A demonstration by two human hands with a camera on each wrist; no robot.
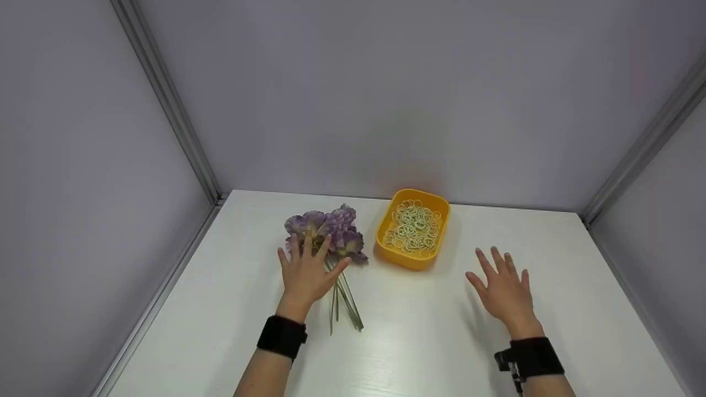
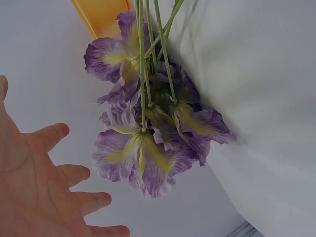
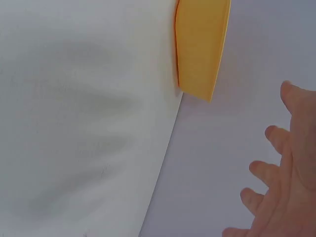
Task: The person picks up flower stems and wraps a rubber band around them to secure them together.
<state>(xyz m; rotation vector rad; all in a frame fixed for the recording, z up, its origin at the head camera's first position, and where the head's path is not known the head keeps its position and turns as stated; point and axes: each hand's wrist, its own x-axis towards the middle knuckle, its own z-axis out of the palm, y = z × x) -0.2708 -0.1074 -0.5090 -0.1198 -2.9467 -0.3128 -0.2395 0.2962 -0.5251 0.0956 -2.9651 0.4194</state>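
Purple irises [image 1: 343, 219] lie on the worktop [image 1: 419, 331] just left of the yellow plastic tub [image 1: 405, 260], which holds pale green rings [image 1: 411, 226]. The left hand [image 1: 306, 275], free with fingers spread, hovers above the irises; the right hand [image 1: 504, 292], likewise splayed and free, hovers to the tub's right.

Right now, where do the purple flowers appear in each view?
Head: purple flowers slightly left of and below centre, partly behind the left hand.
Left wrist: around the middle, stems running to the top edge.
Right wrist: not in it.
Shared landmark: the yellow tub, in all three.
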